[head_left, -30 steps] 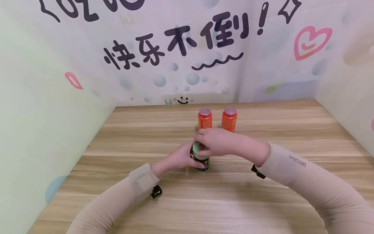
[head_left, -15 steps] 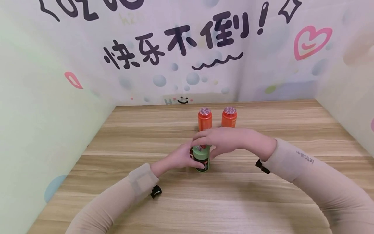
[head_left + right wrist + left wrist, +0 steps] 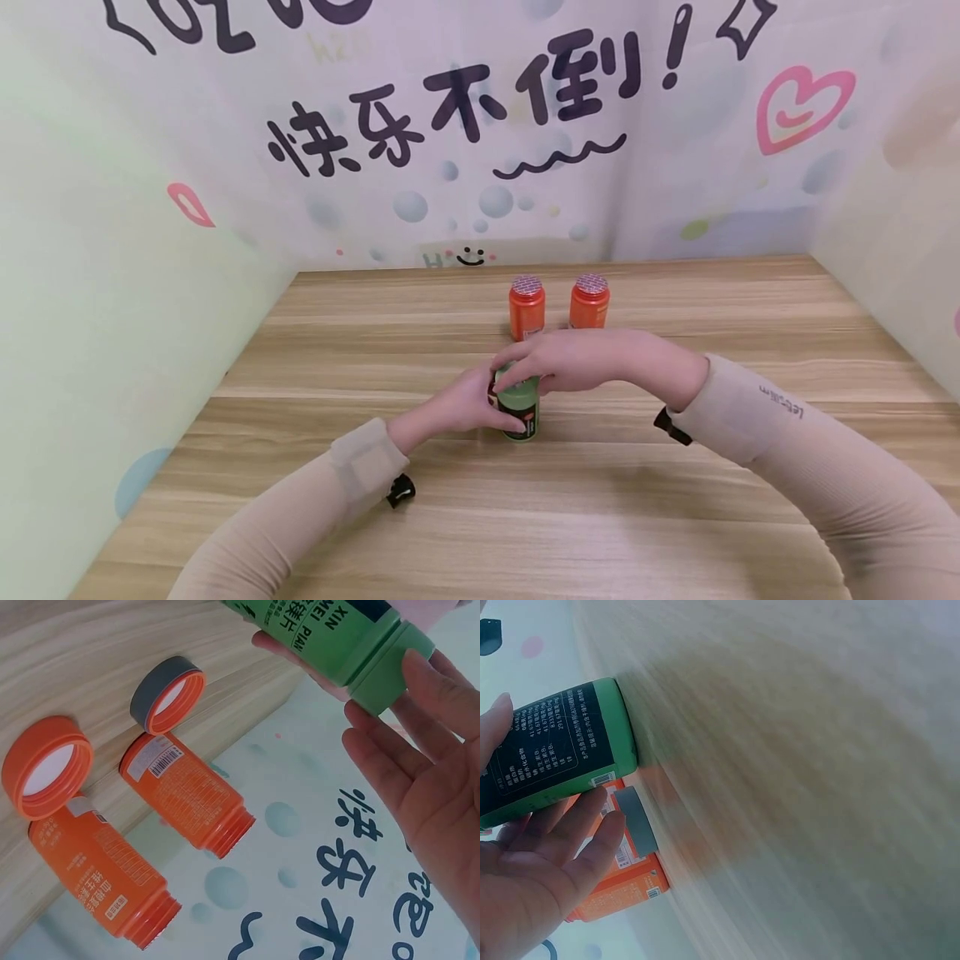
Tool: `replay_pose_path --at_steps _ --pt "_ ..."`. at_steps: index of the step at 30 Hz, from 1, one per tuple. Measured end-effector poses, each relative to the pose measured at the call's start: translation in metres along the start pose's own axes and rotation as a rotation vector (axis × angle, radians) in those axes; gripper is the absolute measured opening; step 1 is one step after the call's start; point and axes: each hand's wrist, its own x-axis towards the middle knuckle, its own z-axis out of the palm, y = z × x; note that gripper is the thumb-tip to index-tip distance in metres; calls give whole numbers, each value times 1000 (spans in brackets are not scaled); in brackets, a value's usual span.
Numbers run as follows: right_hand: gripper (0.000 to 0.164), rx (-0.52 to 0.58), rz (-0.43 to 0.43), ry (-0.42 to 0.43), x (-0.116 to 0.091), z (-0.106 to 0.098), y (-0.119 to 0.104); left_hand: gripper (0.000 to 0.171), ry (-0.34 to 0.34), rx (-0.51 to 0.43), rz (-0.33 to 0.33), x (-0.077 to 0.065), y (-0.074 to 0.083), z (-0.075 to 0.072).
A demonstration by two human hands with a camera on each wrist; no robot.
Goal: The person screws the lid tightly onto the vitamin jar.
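An upright green bottle with a black label (image 3: 529, 412) stands mid-table in the head view. My left hand (image 3: 461, 404) grips its body, thumb across the front and fingers behind. Over its top, my right hand (image 3: 585, 360) holds the green cap (image 3: 390, 671), with the thumb on one side and fingers on the other in the right wrist view. The cap sits on the bottle's neck. Small label print on the bottle (image 3: 551, 742) faces the left wrist view, where the cap end is out of frame.
Two uncapped orange bottles, one at left (image 3: 527, 310) and one at right (image 3: 590, 307), stand behind the hands. An orange cap (image 3: 49, 765) and a grey-and-orange cap (image 3: 169, 694) lie open side up before them. A printed cloth (image 3: 465, 192) backs the wooden table (image 3: 360, 333).
My right hand shifted right and off the cap's near side, its fingers and thumb loosening, then the fingers came back down around the cap. My left hand kept its hold on the bottle.
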Motion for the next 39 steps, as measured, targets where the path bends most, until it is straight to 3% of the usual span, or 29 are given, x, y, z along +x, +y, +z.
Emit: replay_pose_path --at_steps 6,12,20,30,36,39 --pt "45 -29 -1 36 1 3 1 74 8 8 5 0 0 0" --pt "45 -58 56 57 3 3 -2 73 23 33 39 0 0 1" --pt "45 -116 192 102 8 8 -7 72 26 30 34 0 1 1" --pt "52 -364 392 218 22 23 -15 69 22 29 38 0 1 -1" --pt "53 -323 531 286 27 31 -19 64 17 38 51 -1 1 -1" --pt "57 -278 546 273 25 30 -20 64 26 57 50 -1 1 -1"
